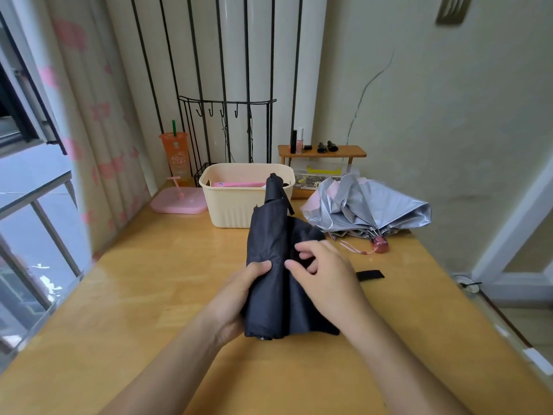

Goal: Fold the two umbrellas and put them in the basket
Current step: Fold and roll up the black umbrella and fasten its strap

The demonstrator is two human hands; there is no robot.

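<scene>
A black umbrella (270,253) is collapsed and held upright over the wooden table (149,295), its tip pointing away from me. My left hand (236,298) grips its lower part from the left. My right hand (323,271) pinches a fold of the black canopy on the right side. A silver umbrella with a pink lining (368,205) lies loosely collapsed on the table at the right, its pink handle (380,244) toward me. The cream basket (233,202) stands behind the black umbrella, with something pink inside.
A pink tray (179,202) and an orange cup (176,157) are left of the basket. A small wooden shelf with bottles (323,151) stands behind. A black strap (370,275) lies on the table at right. A window and curtain line the left side.
</scene>
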